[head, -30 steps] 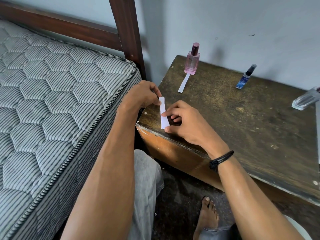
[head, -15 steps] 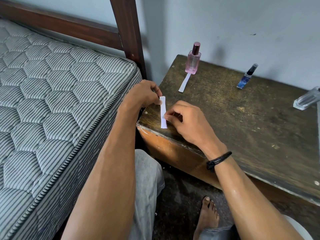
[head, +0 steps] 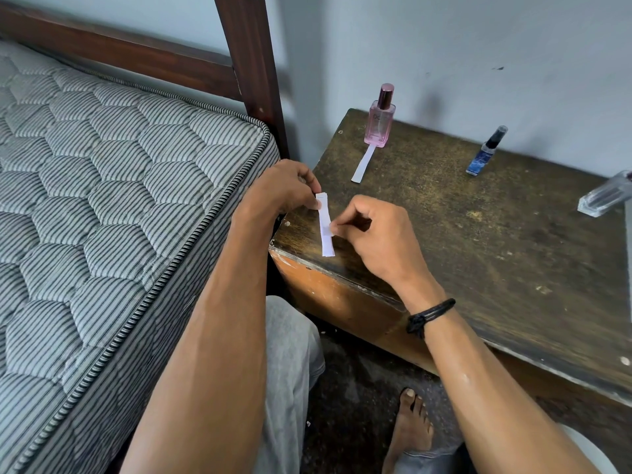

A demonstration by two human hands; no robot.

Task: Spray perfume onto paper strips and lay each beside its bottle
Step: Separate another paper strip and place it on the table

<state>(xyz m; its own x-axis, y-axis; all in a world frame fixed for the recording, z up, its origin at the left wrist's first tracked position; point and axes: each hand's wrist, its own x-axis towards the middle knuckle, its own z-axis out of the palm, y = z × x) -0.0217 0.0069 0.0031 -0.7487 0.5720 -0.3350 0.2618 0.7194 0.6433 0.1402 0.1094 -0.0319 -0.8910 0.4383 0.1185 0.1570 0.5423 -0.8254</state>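
A white paper strip [head: 326, 230] hangs over the near left corner of the dark wooden table [head: 478, 254]. My left hand [head: 284, 193] pinches its top end. My right hand [head: 379, 241] pinches its right edge around the middle. At the table's far left stands a pink perfume bottle [head: 379, 121] with a second paper strip [head: 364, 164] lying in front of it. A small blue spray bottle [head: 485, 152] stands further right. A clear glass bottle [head: 605, 198] lies on its side at the right edge.
A striped quilted mattress [head: 102, 200] on a dark wooden bed frame [head: 253, 63] presses against the table's left side. A grey wall rises behind the table. My knee and bare foot [head: 412, 422] are below the table's front edge.
My right hand has drawn its fingers up from the strip's lower end to its middle, pinching the edge. The left hand holds the top end as before.
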